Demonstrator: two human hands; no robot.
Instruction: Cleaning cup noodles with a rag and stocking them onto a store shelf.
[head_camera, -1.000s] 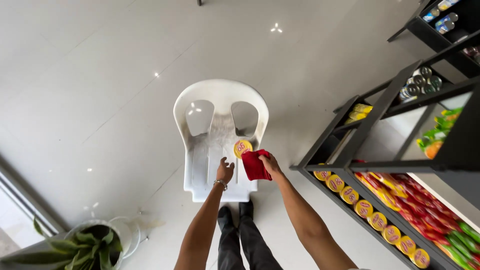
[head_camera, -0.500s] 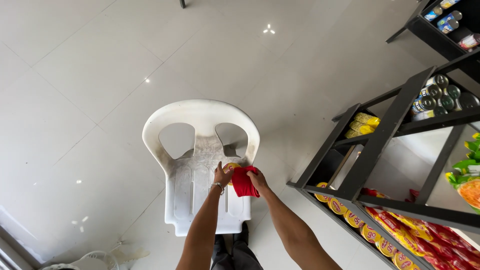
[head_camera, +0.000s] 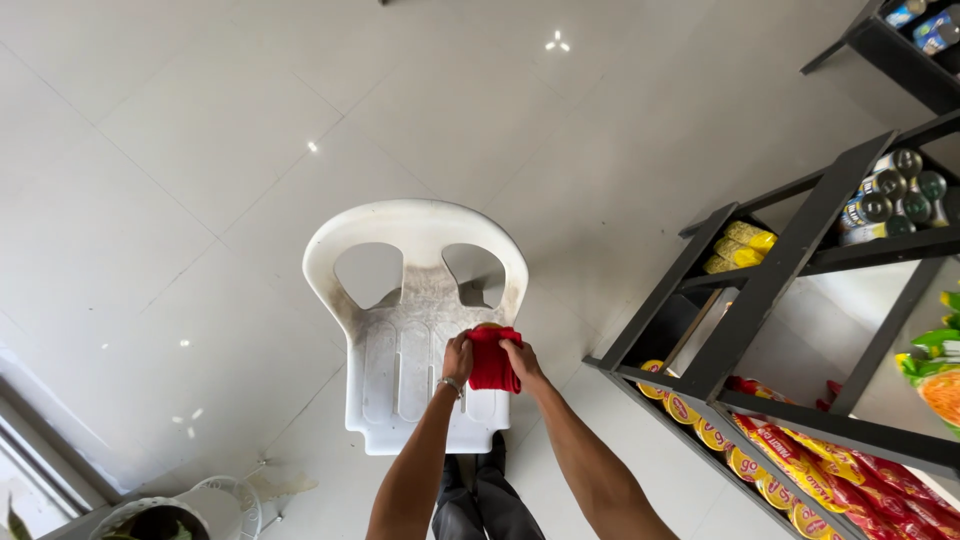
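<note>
a red folded cloth (head_camera: 493, 361) is held between the left hand (head_camera: 458, 358) and the right hand (head_camera: 521, 358), fingers of both clamped on its edges, above the seat of a white moulded plastic chair (head_camera: 415, 300). a round yellow-lidded container, exposed a second ago, is now almost wholly covered by the cloth. a black metal shelf rack (head_camera: 770, 280) stands just beside.

Yellow item now under red cloth (head_camera: 492, 362)
</note>
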